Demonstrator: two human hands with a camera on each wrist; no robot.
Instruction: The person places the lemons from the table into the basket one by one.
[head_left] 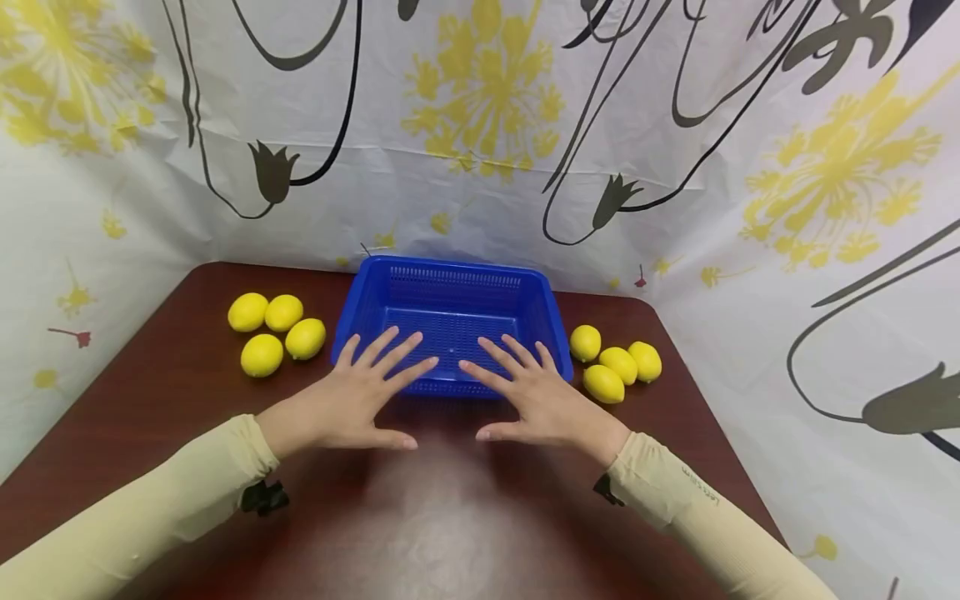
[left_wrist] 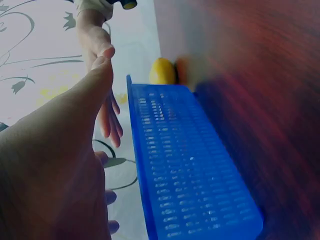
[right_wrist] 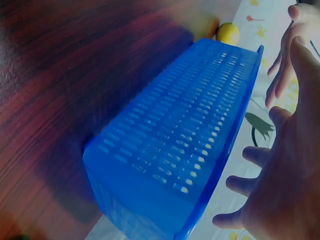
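Both hands are held out with fingers spread and nothing in them. In the head view the left hand (head_left: 356, 400) overlaps the front left part of a blue plastic basket (head_left: 557, 321), and the right hand (head_left: 542, 398) overlaps its front right part. From the wrist views, the hands stand above the level of the basket's rim, apart from its slotted front wall (left_wrist: 185, 165). The basket holds nothing. Several yellow lemons (head_left: 262, 356) lie in a group to its left. Another group of several lemons (head_left: 603, 384) sits close to its right side.
A dark red-brown wooden table (head_left: 150, 375) carries everything, its front part shiny with reflected light. Behind and at both sides hangs a white sheet (head_left: 337, 208) printed with yellow flowers and dark stems. The basket stands near the table's back edge.
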